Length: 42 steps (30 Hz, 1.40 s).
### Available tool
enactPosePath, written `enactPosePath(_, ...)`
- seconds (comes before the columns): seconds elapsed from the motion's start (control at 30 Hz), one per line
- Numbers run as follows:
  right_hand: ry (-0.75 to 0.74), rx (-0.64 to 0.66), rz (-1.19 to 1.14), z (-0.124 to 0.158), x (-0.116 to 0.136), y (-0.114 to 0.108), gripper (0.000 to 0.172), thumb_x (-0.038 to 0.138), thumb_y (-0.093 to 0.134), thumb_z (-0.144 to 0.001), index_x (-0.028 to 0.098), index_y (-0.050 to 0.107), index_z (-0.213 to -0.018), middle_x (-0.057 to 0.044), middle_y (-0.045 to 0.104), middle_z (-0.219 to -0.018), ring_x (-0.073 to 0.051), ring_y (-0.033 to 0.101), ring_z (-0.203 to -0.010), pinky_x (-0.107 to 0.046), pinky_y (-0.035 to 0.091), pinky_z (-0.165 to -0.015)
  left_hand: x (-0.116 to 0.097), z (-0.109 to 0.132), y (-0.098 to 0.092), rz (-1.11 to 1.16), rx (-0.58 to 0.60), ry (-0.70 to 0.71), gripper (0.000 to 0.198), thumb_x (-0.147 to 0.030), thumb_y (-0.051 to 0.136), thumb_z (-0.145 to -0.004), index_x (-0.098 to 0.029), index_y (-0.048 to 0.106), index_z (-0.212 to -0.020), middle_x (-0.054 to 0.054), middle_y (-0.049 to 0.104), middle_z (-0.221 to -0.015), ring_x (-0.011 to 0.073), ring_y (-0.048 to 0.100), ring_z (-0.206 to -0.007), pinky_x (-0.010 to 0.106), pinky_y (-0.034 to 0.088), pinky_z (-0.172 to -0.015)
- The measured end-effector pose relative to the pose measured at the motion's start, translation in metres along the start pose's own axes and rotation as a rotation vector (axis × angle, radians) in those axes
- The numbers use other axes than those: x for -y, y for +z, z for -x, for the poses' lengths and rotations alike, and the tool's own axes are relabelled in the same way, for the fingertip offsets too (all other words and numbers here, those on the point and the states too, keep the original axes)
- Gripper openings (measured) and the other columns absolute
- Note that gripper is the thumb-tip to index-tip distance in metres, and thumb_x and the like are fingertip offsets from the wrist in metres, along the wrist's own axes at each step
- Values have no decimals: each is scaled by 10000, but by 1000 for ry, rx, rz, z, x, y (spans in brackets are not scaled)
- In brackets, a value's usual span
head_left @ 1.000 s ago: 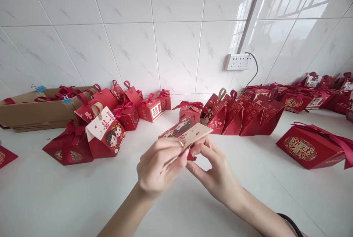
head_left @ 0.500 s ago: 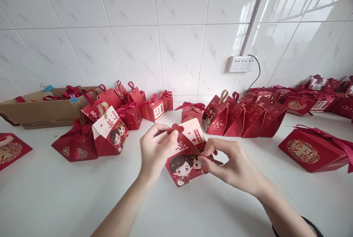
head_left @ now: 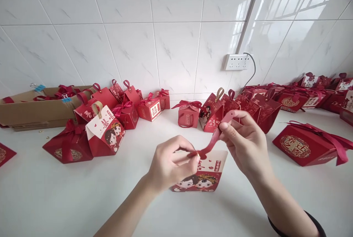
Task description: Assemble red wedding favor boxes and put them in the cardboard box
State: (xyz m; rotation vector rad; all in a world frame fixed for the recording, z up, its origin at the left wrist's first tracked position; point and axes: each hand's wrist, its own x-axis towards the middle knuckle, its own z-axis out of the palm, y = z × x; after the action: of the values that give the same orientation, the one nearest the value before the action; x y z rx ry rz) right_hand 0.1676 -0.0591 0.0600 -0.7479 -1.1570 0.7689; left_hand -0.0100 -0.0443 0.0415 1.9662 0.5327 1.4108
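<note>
A red paper strap (head_left: 213, 142) stretches slantwise between my two hands. My left hand (head_left: 171, 165) pinches its lower end, where a flower-shaped tip and a small gold-coloured fastener show. Higher and to the right, my right hand (head_left: 245, 145) grips the upper end between thumb and fingers. Below the strap stands a red and white gift box (head_left: 211, 182) printed with two cartoon figures. My left hand covers the box's upper left part. Whether the strap is joined to the box, I cannot tell.
A cardboard box (head_left: 41, 113) with red ribboned boxes stands at the left. Finished-looking gift boxes (head_left: 103, 132) cluster beside it. More red boxes (head_left: 292, 101) line the wall at the right, and one ribboned box (head_left: 306, 145) lies nearer. A socket strip (head_left: 236, 62) with a cable is on the wall.
My right hand has risen and moved right, drawing the strap up off the box. My left hand has shifted right and slightly down. The box now sits straighter and further right in view.
</note>
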Motion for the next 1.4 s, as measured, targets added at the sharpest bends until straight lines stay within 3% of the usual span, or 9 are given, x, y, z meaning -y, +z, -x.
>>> enactPosePath(0.07, -78, -8, -46, 2, 2, 2, 263, 229, 734, -777, 292, 521, -919, 94, 582, -594, -88, 586, -500, -174, 503, -446, -2, 1, 2, -103, 30, 220, 99, -74, 639, -757, -148, 582, -789, 17, 615, -707, 112, 619, -628, 185, 550, -558)
enactPosePath(0.17, -204, 19, 34, 4, 4, 1, 122, 216, 727, -784, 263, 624, -829, 58, 611, -646, -78, 572, -522, -176, 481, -452, -4, 1, 3, -265, 54, 504, 124, -40, 639, -765, -125, 575, -830, 40, 630, -711, 125, 633, -630, 214, 564, -583)
enactPosePath(0.23, -201, 125, 94, 5, 5, -3, 29, 244, 706, -806, 254, 724, -826, 9, 649, -699, -108, 602, -605, -221, 511, -518, -3, 2, 2, -340, 79, 619, 130, -21, 628, -770, -111, 571, -844, 52, 638, -724, 134, 639, -648, 242, 580, -604)
enactPosePath(0.3, -142, 274, 98, 5, 6, -8, 143, 258, 667, -839, 284, 751, -952, -23, 681, -765, -146, 634, -698, -267, 536, -580, -2, 4, 0, -377, 95, 684, 131, -16, 622, -774, -101, 570, -858, 59, 644, -740, 137, 640, -670, 259, 588, -611)
enactPosePath(0.4, -89, 395, 117, 2, 6, -12, 227, 223, 634, -860, 321, 728, -1041, -38, 698, -882, -158, 649, -796, -285, 554, -663, -3, 8, -2, -397, 150, 705, 115, -28, 618, -794, -87, 570, -880, 72, 654, -770, 145, 650, -730, 268, 597, -639)
enactPosePath(0.53, -40, 470, 186, 1, 7, -15, 163, 210, 674, -827, 308, 767, -918, -38, 664, -944, -148, 641, -853, -280, 561, -767, -1, 9, -2, -416, 209, 715, 68, -50, 602, -823, -83, 571, -874, 72, 664, -776, 150, 661, -769, 273, 604, -668)
enactPosePath(0.8, 314, 384, 238, 7, 24, -10, 94, 260, 682, -818, 257, 772, -845, -9, 728, -739, -133, 699, -614, -166, 579, -517, 9, 7, 5, -405, 78, 682, 139, -22, 648, -765, -103, 573, -850, 63, 673, -744, 140, 677, -694, 238, 601, -639)
enactPosePath(1.13, 181, 385, 382, 13, 33, -8, 129, 243, 803, -679, 274, 784, -803, -3, 758, -740, -150, 713, -642, -165, 587, -581, 7, 5, 6, -406, 39, 645, 83, -73, 628, -821, -126, 580, -863, 35, 685, -735, 121, 678, -696, 212, 597, -645)
enactPosePath(1.4, 135, 363, 439, 16, 31, -6, 85, 254, 772, -719, 280, 790, -798, -15, 755, -707, -162, 699, -576, -184, 580, -485, 8, 4, 7, -412, 12, 627, 109, -76, 638, -813, -153, 576, -859, 12, 680, -708, 124, 676, -651, 226, 596, -626)
